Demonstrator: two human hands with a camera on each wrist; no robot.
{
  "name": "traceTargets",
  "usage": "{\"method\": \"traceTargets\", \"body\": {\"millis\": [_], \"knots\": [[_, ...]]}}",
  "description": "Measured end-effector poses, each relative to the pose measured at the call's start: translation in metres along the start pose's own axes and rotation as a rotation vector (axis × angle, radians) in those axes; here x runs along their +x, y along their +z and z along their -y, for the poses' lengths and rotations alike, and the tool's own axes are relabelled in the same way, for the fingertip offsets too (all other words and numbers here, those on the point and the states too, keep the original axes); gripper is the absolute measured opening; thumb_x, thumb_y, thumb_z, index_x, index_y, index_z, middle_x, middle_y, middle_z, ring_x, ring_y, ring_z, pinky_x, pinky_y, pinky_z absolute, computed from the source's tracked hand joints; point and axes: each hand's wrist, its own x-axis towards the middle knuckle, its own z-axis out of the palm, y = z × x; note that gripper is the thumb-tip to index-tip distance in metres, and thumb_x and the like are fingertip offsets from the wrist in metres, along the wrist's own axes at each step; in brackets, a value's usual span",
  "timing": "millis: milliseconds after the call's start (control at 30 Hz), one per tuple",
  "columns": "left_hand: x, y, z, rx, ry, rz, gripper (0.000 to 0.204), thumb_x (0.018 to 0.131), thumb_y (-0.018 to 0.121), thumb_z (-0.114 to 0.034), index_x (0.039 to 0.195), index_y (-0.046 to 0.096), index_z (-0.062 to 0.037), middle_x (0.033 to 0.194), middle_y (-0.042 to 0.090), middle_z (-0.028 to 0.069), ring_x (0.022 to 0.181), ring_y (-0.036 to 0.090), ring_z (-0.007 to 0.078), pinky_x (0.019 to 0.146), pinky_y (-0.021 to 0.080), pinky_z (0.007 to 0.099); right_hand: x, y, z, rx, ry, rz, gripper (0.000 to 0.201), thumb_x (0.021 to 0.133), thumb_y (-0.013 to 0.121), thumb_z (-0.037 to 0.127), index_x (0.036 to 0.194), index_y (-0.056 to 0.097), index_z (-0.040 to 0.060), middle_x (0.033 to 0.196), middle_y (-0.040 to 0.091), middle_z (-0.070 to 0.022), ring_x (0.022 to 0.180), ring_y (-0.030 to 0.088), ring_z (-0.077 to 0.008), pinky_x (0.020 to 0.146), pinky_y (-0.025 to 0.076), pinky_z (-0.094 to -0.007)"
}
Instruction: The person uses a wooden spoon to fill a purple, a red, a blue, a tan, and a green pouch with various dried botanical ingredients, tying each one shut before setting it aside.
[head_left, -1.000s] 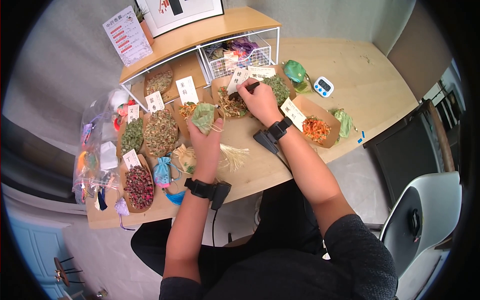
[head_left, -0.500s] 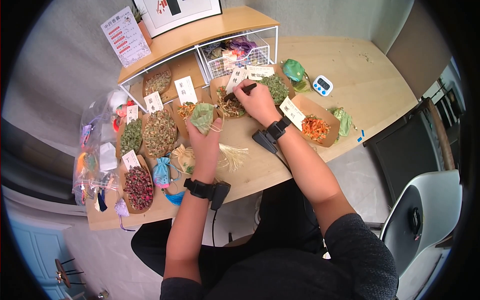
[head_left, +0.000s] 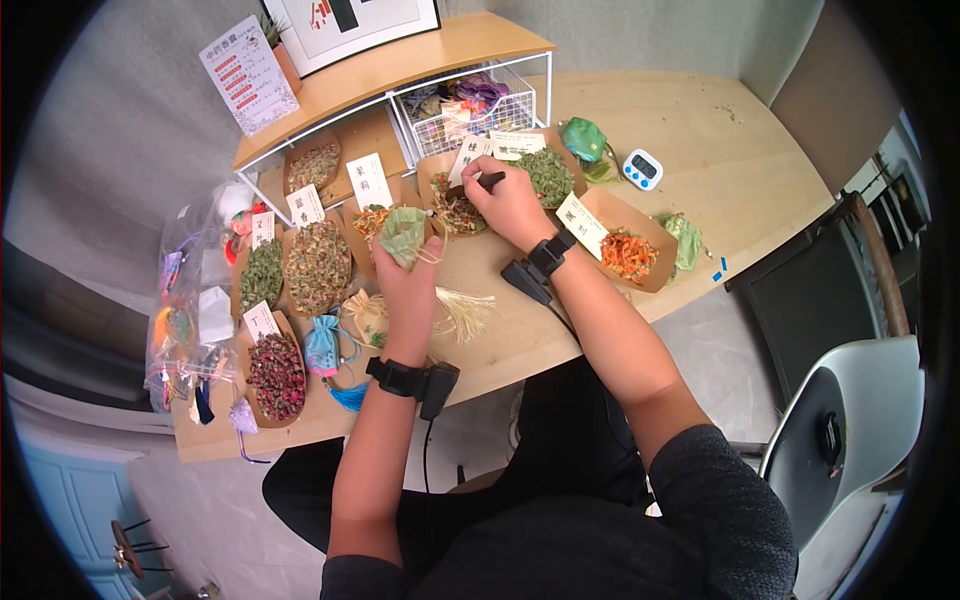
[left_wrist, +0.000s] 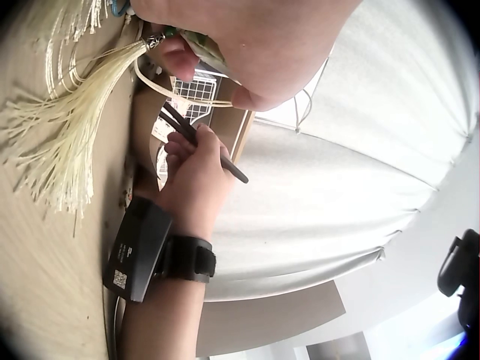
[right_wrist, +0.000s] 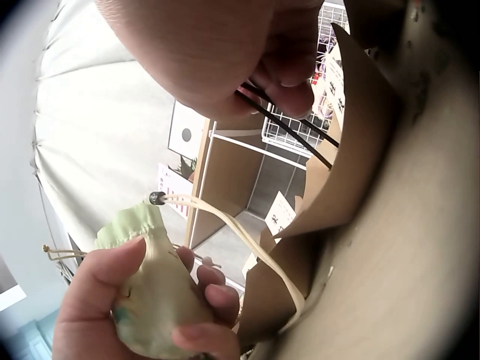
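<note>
My left hand point(head_left: 408, 305) grips a pale green drawstring pouch point(right_wrist: 154, 281) with its mouth upward and its cream cords hanging loose. A cream tassel point(left_wrist: 71, 135) hangs beside that hand, over the table. In my right hand point(head_left: 508, 208) are black tweezers point(left_wrist: 191, 131), pinched between thumb and fingers, their two prongs apart. The prongs point down into a brown paper tray point(right_wrist: 360, 150) of mixed brown dried herbs point(head_left: 458, 212); the tray's wall hides their tips in the right wrist view. Beside the pouch stands a tray of orange and yellow dried petals point(head_left: 370, 222).
Around lie trays of rosebuds point(head_left: 275, 375), green leaves point(head_left: 547, 178) and orange shreds point(head_left: 628, 257), with name cards. A blue pouch point(head_left: 322, 345) is near the front edge. Behind stand a wooden shelf point(head_left: 400, 62) and a wire basket point(head_left: 480, 130); a white timer point(head_left: 642, 170) sits right.
The right hand and tweezers shift slightly over the herb tray, their angle changing a little. The left hand keeps the pouch almost still.
</note>
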Motion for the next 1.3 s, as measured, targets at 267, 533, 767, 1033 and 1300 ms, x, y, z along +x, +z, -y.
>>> {"method": "traceTargets", "body": {"millis": [267, 533, 767, 1033, 1300], "knots": [[0.004, -0.002, 0.012, 0.012, -0.016, 0.039, 0.054, 0.089, 0.076, -0.017, 0.132, 0.047, -0.0038, 0.107, 0.061, 0.0025, 0.079, 0.057, 0.0079, 0.060, 0.048, 0.0219, 0.004, -0.009, 0.008, 0.038, 0.039, -0.083, 0.012, 0.095, 0.067, 0.013, 0.102, 0.068, 0.0035, 0.075, 0.064, -0.0005, 0.065, 0.055, -0.0062, 0.060, 0.045, -0.0234], [0.001, 0.000, 0.004, -0.016, -0.047, 0.054, 0.051, 0.087, 0.078, -0.014, 0.128, 0.048, -0.0027, 0.110, 0.062, 0.0044, 0.089, 0.060, 0.0107, 0.071, 0.051, 0.0248, -0.003, -0.009, 0.028, 0.279, -0.020, -0.071, 0.010, 0.095, 0.067, 0.012, 0.100, 0.068, 0.0038, 0.076, 0.066, -0.0009, 0.062, 0.055, -0.0063, 0.057, 0.045, -0.0235], [-0.001, 0.002, -0.002, 0.013, 0.045, 0.000, 0.040, 0.088, 0.076, -0.010, 0.117, 0.050, -0.0026, 0.108, 0.062, 0.0057, 0.096, 0.059, 0.0131, 0.083, 0.050, 0.0302, -0.009, -0.019, 0.058, 0.674, 0.190, 0.090, 0.011, 0.097, 0.063, 0.010, 0.103, 0.065, 0.0010, 0.077, 0.068, -0.0058, 0.058, 0.059, -0.0069, 0.052, 0.047, -0.0208], [-0.002, 0.005, -0.007, -0.008, 0.012, 0.011, 0.041, 0.088, 0.075, -0.009, 0.119, 0.049, -0.0023, 0.108, 0.062, 0.0061, 0.096, 0.059, 0.0132, 0.083, 0.050, 0.0300, -0.008, -0.015, 0.048, 0.656, 0.180, 0.133, 0.012, 0.099, 0.062, 0.013, 0.104, 0.064, 0.0031, 0.074, 0.069, -0.0054, 0.055, 0.059, -0.0072, 0.049, 0.044, -0.0203], [-0.004, 0.005, -0.014, -0.012, -0.009, 0.016, 0.041, 0.088, 0.074, -0.009, 0.119, 0.048, -0.0018, 0.107, 0.062, 0.0060, 0.095, 0.059, 0.0134, 0.083, 0.050, 0.0299, -0.007, -0.015, 0.047, 0.660, 0.187, 0.135, 0.012, 0.099, 0.061, 0.014, 0.103, 0.064, 0.0033, 0.073, 0.069, -0.0052, 0.055, 0.059, -0.0073, 0.049, 0.044, -0.0203]]}}
